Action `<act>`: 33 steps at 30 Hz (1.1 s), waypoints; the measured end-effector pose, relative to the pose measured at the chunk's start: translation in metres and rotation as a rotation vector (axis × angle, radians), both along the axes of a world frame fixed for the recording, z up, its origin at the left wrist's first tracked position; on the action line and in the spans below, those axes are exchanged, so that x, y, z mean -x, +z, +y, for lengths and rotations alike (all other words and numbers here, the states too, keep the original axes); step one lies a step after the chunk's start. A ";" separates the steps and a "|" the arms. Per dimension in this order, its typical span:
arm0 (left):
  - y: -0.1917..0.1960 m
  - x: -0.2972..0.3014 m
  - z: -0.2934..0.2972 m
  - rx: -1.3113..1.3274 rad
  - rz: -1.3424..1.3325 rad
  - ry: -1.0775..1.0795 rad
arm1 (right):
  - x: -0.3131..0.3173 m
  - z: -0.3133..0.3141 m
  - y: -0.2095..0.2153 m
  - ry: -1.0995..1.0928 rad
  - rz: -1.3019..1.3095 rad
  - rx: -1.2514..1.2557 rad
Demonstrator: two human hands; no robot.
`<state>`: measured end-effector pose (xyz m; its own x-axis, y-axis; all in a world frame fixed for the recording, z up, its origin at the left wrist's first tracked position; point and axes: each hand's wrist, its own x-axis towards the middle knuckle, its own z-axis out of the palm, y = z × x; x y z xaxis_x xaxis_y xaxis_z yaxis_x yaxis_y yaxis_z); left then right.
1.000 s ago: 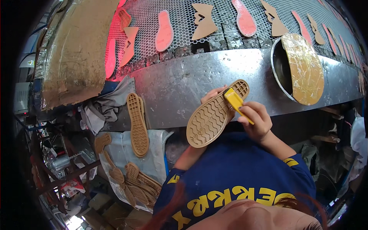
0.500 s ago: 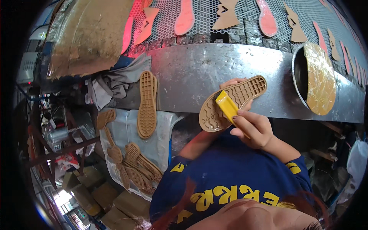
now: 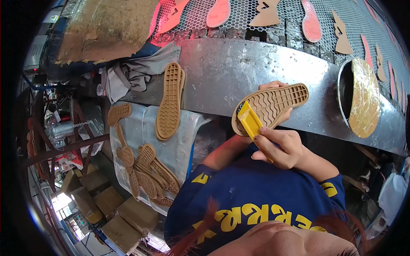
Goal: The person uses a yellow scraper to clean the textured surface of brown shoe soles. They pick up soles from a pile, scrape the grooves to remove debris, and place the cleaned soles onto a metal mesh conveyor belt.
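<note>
A tan shoe sole (image 3: 273, 102) with a wavy and gridded tread faces up over the metal table edge. My left hand (image 3: 285, 116) grips it from beneath, fingers showing at its far edge and near the waist; the palm is hidden. In my right hand (image 3: 282, 147) a yellow-handled brush (image 3: 251, 121) is pinched, its dark bristles at the rounded toe's left edge. Whether the bristles touch the tread or the rim, I cannot tell. To the left, a stacked pair of tan soles (image 3: 169, 102) rests across the table edge and the plastic-covered stand.
More soles (image 3: 147, 181) pile up on the plastic-covered stand (image 3: 141, 115). A metal pot (image 3: 345, 96) with a tape-covered lid stands at right. Beyond the metal table (image 3: 213, 64), a mesh conveyor carries pink insoles (image 3: 311, 25) and tan cut pieces (image 3: 265, 15). Grey cloth (image 3: 128, 79) lies at left.
The brush has shifted from the tread's middle toward the toe's left edge. Both hands keep their holds. The whole view has shifted slightly.
</note>
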<state>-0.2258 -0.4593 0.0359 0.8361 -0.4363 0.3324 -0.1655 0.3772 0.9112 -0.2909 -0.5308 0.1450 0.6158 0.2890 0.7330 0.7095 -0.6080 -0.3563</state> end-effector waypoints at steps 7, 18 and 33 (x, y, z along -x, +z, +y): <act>0.024 -0.003 0.005 -0.101 0.003 -0.022 | -0.001 -0.008 -0.004 0.126 0.071 -0.015; 0.014 -0.004 0.008 -0.220 -0.065 -0.032 | -0.002 -0.023 -0.002 0.308 0.349 -0.116; -0.014 -0.005 0.003 0.286 0.310 -0.228 | -0.018 -0.049 0.008 0.406 0.710 -0.351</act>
